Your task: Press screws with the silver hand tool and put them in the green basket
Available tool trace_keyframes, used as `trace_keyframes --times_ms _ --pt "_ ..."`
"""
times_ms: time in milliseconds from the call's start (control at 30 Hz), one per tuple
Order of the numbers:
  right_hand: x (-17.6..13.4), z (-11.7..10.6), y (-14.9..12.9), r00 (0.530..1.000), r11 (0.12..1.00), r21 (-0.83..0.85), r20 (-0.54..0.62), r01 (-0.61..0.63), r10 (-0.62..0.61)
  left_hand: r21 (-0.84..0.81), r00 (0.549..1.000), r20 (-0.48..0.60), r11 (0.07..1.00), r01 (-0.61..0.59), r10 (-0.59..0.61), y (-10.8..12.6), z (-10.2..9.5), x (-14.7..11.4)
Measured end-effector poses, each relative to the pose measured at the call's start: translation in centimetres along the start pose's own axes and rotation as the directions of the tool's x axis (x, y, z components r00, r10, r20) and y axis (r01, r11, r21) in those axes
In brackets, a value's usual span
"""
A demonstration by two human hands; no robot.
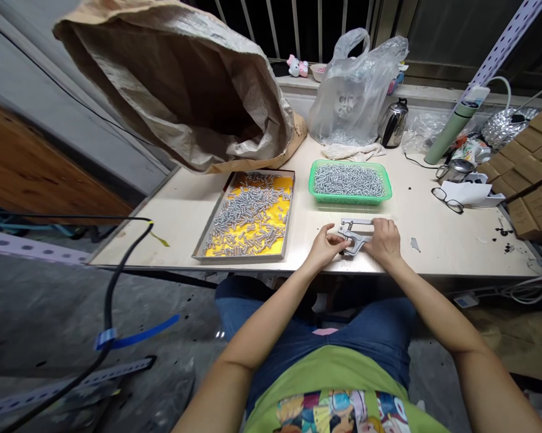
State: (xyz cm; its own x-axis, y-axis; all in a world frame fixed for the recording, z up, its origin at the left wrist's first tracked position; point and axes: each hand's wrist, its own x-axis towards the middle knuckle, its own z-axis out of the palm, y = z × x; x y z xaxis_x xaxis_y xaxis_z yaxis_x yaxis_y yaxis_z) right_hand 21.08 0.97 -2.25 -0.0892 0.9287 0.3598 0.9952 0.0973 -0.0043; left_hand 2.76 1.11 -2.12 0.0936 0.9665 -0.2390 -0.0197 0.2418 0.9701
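Near the table's front edge, my right hand point(385, 240) is closed around the right end of a grey metal hand tool point(356, 238) with a small spring and lever-like arms. My left hand point(324, 245) is at the tool's left end, thumb and fingers closed against it; any small piece between those fingertips is hidden. Just beyond the tool is a green plastic basket point(313, 195) full of small silvery metal parts. Left of my hands, a shallow cardboard tray point(239, 258) with a yellow lining holds many similar loose parts.
A large open paper sack point(280, 120) leans over the tray. Behind the basket are a clear plastic bag point(343, 102), a metal kettle point(393, 123) and a green bottle point(451, 133). Eyeglasses point(446, 198) and stacked small cardboard boxes point(530, 174) are at the right. A black cable point(113, 288) hangs at left.
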Motion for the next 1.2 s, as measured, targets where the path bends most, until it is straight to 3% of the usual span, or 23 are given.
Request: trace_keyframes --times_ms 133,233,367,500,567,667,733,833,967,1067,1200 --pt "0.4 -0.9 -0.6 0.961 0.996 -0.085 0.276 0.025 -0.001 -0.073 0.995 -0.1 0.997 0.002 -0.01 0.4 -0.7 -0.5" --pt "0.8 -1.5 -1.2 0.934 0.994 -0.09 0.357 0.067 -0.03 -0.05 0.99 0.026 0.989 0.136 -0.135 1.1 -0.8 -0.9" --pt "1.4 -2.4 -1.4 0.947 0.991 -0.091 0.316 0.093 -0.059 -0.025 0.942 0.187 0.957 0.29 -0.28 2.0 -0.4 -0.9" --pt "1.4 -2.5 -0.8 0.989 0.992 -0.068 0.103 0.109 -0.102 -0.014 0.944 0.201 0.963 0.27 -0.262 2.0 0.0 -0.8" --pt "1.0 -1.9 -0.2 0.996 0.994 -0.057 -0.013 0.092 -0.093 -0.014 0.957 0.175 0.972 0.236 -0.23 1.8 0.2 -0.7" --pt "0.1 -0.5 0.8 0.994 0.999 -0.033 -0.108 0.006 -0.009 -0.011 0.994 0.049 0.995 0.102 -0.101 1.8 0.5 0.1" --pt "-0.4 0.3 1.3 0.992 0.999 -0.011 -0.115 -0.052 0.051 0.029 0.998 -0.05 0.999 -0.04 0.041 2.6 1.0 1.5" --pt "-0.7 0.9 1.6 0.992 0.996 0.004 -0.087 -0.089 0.089 0.163 0.959 -0.145 0.962 -0.218 0.242 5.2 2.4 4.9" --pt "-0.8 0.9 1.6 0.994 0.997 0.001 -0.065 -0.083 0.083 0.38 0.939 -0.147 0.894 -0.236 0.31 9.1 3.9 9.0" --pt "-0.8 0.9 1.8 0.995 0.997 0.013 -0.066 -0.077 0.078 0.49 0.941 -0.104 0.84 -0.234 0.323 10.2 2.4 9.5" --pt "-0.9 1.2 1.9 0.995 0.996 0.039 -0.055 -0.076 0.078 0.657 0.926 -0.112 0.726 -0.202 0.359 9.6 -4.5 7.6"
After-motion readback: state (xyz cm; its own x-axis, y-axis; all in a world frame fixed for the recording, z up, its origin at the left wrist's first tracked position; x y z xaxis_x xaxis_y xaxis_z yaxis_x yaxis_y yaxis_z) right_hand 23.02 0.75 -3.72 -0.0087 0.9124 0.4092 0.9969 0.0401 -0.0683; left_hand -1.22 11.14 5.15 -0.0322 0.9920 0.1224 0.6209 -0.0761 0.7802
